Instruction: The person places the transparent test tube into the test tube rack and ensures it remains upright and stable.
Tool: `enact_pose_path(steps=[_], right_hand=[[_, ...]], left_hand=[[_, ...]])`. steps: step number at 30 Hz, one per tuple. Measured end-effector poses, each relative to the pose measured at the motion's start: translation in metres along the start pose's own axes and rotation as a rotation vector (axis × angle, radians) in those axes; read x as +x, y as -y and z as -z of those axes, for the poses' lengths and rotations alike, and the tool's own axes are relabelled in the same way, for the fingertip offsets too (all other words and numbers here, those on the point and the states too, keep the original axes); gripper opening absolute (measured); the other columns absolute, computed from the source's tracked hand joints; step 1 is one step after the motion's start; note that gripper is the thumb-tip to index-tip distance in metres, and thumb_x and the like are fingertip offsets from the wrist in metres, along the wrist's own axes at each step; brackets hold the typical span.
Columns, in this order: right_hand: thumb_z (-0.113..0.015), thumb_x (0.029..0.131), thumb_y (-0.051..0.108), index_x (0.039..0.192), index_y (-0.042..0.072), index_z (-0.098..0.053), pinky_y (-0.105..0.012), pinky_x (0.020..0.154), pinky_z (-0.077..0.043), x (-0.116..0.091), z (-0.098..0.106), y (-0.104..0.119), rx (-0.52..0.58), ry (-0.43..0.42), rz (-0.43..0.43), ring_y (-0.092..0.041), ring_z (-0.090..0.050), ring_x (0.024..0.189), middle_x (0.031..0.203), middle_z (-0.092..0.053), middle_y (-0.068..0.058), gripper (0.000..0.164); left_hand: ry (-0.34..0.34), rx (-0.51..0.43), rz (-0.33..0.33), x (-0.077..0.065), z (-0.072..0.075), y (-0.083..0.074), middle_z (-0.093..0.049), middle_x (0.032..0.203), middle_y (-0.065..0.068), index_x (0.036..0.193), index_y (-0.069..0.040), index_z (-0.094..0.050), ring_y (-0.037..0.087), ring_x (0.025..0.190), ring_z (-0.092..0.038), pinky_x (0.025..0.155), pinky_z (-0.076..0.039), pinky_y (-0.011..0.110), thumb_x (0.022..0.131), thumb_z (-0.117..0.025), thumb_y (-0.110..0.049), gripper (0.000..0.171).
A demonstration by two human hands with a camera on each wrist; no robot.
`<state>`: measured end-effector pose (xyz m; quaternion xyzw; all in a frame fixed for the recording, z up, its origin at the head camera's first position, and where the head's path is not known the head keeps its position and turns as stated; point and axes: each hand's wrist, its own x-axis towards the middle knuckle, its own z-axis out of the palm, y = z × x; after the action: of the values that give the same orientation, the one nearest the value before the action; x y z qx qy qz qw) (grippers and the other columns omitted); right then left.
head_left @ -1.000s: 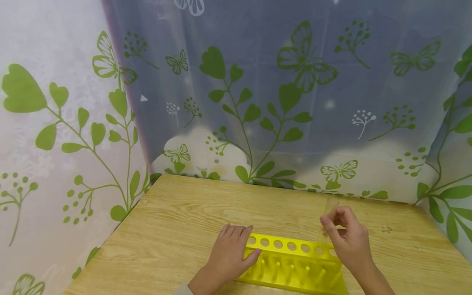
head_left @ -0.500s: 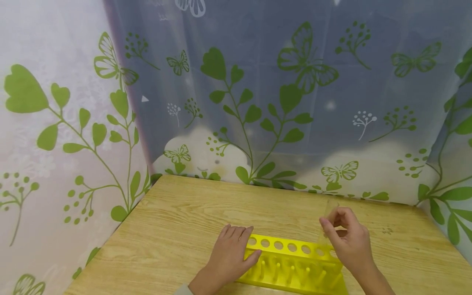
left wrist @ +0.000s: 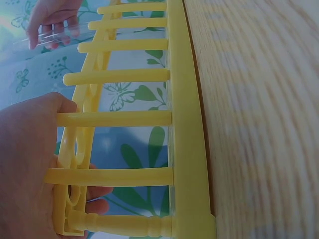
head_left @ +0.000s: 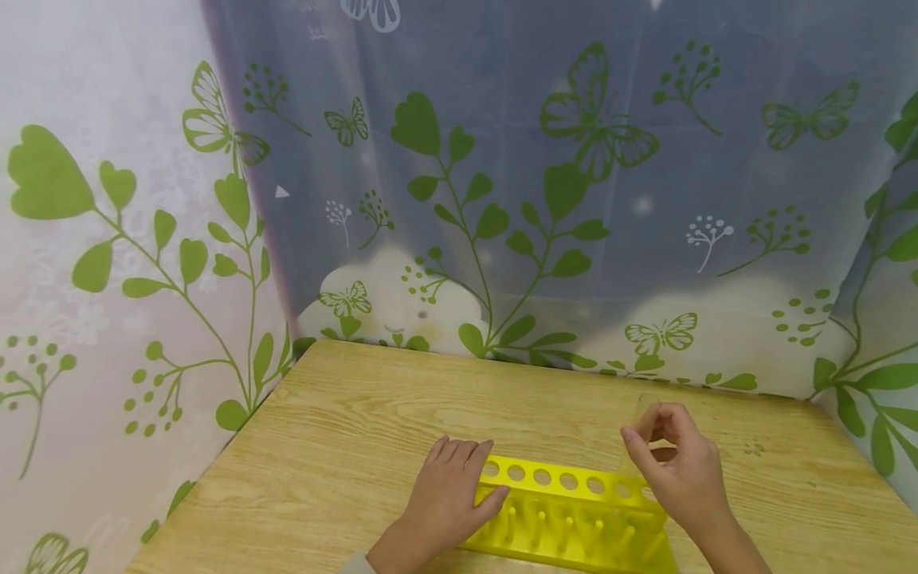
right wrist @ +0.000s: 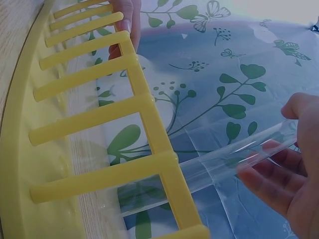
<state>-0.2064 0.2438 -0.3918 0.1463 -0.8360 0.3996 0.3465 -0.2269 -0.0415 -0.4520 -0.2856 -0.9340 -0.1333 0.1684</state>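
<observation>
A yellow test tube rack point(head_left: 552, 496) stands on the wood-grain table, with one row of round holes along its top and pegs below. My left hand point(head_left: 446, 496) holds the rack's left end, thumb in front and fingers behind the top plate. With thumb and fingers my right hand point(head_left: 684, 470) pinches a clear test tube point(head_left: 647, 410) above the rack's right end. In the right wrist view the tube point(right wrist: 214, 164) passes through a hole near that end. Its lower end is inside the rack, hard to see through the clear wall.
The wood-grain table point(head_left: 358, 406) reaches back to a blue-grey cloth point(head_left: 502, 239) printed with green leaves and butterflies. A pale printed cloth point(head_left: 143, 335) hangs at the left side, and more printed cloth hangs at the right.
The test tube's upper end sits slightly lower than before. My right hand stays nearly in place, and the left hand and rack have not visibly moved.
</observation>
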Motion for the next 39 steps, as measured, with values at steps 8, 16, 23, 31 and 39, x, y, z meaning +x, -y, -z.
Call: enact_pose_path(steps=[8,16,23,31,39], right_hand=[[-0.071,0.081,-0.007,0.092,0.005,-0.051,-0.016,0.051,-0.051,0.0001,0.0015,-0.0014,-0.006,0.015,-0.001,0.003,-0.06,0.066,0.074,-0.055,0.007,0.026],[-0.072,0.081,-0.005,0.09,0.007,-0.051,-0.017,0.051,-0.052,0.0002,0.0028,-0.0012,-0.007,0.044,-0.014,0.003,-0.06,0.069,0.075,-0.053,0.007,0.026],[-0.071,0.083,-0.003,0.089,0.008,-0.049,-0.019,0.051,-0.052,0.0004,0.0028,-0.0013,-0.012,0.091,-0.027,0.001,-0.06,0.068,0.075,-0.051,0.006,0.026],[-0.071,0.085,0.001,0.089,0.01,-0.048,-0.022,0.052,-0.053,0.0006,0.0019,-0.0022,-0.027,0.127,-0.06,0.001,-0.059,0.069,0.075,-0.051,0.005,0.025],[-0.07,0.085,0.0,0.085,0.011,-0.046,-0.023,0.052,-0.053,0.0001,0.0014,-0.0031,-0.025,0.158,-0.06,0.0,-0.059,0.069,0.077,-0.051,0.004,0.026]], left_hand=[[0.005,0.0,0.0,0.0005,-0.0001,0.0,-0.062,0.121,0.002,0.135,-0.011,-0.056,0.021,0.112,-0.057,0.105,-0.039,0.049,0.097,-0.048,-0.052,0.056],[0.01,0.001,0.004,-0.0001,-0.0011,0.0005,-0.062,0.121,0.002,0.135,-0.011,-0.055,0.021,0.113,-0.056,0.106,-0.038,0.049,0.097,-0.048,-0.052,0.057],[-0.006,0.003,-0.006,0.0001,-0.002,0.0009,-0.062,0.12,0.002,0.135,-0.011,-0.056,0.02,0.111,-0.057,0.105,-0.039,0.049,0.097,-0.048,-0.052,0.056],[-0.02,0.008,-0.011,0.0002,-0.0029,0.0013,-0.062,0.12,0.002,0.134,-0.011,-0.056,0.02,0.111,-0.057,0.104,-0.04,0.05,0.097,-0.049,-0.051,0.055],[-0.02,0.011,-0.006,0.0006,-0.0027,0.0011,-0.063,0.119,0.002,0.133,-0.011,-0.057,0.02,0.11,-0.057,0.104,-0.04,0.049,0.096,-0.05,-0.051,0.055]])
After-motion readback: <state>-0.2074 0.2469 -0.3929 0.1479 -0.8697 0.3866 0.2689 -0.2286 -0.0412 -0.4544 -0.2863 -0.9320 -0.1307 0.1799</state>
